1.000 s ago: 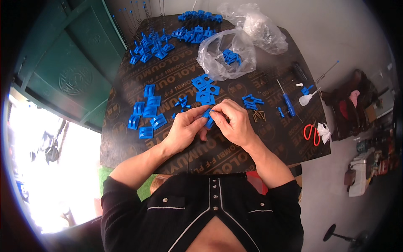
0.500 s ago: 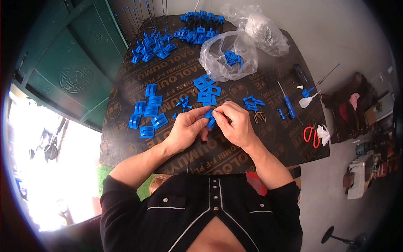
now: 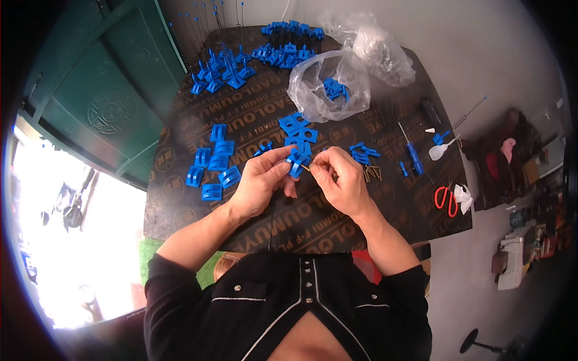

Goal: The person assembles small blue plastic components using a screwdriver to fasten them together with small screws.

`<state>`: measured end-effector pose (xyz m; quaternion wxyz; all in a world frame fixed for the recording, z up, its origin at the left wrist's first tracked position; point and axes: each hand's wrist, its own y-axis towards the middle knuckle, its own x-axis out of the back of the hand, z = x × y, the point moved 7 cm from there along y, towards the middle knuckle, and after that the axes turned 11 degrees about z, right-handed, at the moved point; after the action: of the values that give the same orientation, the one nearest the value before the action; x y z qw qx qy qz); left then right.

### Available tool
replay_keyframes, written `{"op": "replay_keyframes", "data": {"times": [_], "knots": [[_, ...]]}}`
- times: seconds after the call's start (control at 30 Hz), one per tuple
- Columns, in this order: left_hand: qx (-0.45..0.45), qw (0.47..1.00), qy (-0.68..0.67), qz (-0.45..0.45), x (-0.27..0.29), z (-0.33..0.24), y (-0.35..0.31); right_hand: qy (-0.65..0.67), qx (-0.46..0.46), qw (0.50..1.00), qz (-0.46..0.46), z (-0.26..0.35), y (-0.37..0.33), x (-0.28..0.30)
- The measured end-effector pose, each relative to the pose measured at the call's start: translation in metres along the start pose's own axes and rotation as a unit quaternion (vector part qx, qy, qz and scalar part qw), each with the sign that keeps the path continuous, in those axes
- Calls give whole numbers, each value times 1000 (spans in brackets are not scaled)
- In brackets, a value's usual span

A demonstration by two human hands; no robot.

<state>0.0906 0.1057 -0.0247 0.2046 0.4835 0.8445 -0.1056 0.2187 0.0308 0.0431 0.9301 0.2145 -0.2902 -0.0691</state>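
Note:
My left hand [image 3: 260,183] pinches a small blue plastic part [image 3: 295,161] between thumb and fingers, over the near middle of the table. Close on its right, my right hand [image 3: 340,180] has thumb and forefinger closed on a thin brass-coloured screw [image 3: 306,168], which points at the blue part. Whether the screw's tip sits inside the part I cannot tell. Beyond my hands lie flat blue square plates with round holes [image 3: 298,127]. Small blue pieces [image 3: 263,148] are near my left fingertips. Blue pegs [image 3: 362,153] and loose screws [image 3: 374,173] lie beyond my right hand.
Curved blue blocks [image 3: 218,162] lie at left. Blue bases with upright springs [image 3: 223,71] and blue clips [image 3: 289,54] stand at the back, beside a clear bag [image 3: 301,90] of blue parts. A screwdriver [image 3: 414,157] and red-handled scissors [image 3: 445,201] lie at right.
My right fingers have drawn back a little to the right from the blue part, and the screw in them now shows. The blue part appears turned in my left hand.

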Motion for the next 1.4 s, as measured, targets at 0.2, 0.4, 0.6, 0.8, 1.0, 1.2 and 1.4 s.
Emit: {"op": "replay_keyframes", "data": {"times": [0.2,0.4,0.6,0.8,1.0,1.2,1.4], "knots": [[-31,999,-21,13,2,-4,2,-28,51,998,32,4,-3,-7],[-27,999,-26,12,-1,-5,1,-43,56,997,12,4,-3,-6],[-25,999,-29,23,-4,-6,3,-33,54,998,18,5,-2,-6],[-21,999,-34,25,-3,-4,2,-37,57,998,12,5,-2,-6],[-20,998,-55,38,-5,-2,2,-35,58,998,12,5,-3,-6],[-19,998,-44,29,-4,-1,2,-37,56,998,13,3,-3,-8],[-6,1000,-10,12,-2,-1,1,9,25,999,25,-3,-3,-9]]}}
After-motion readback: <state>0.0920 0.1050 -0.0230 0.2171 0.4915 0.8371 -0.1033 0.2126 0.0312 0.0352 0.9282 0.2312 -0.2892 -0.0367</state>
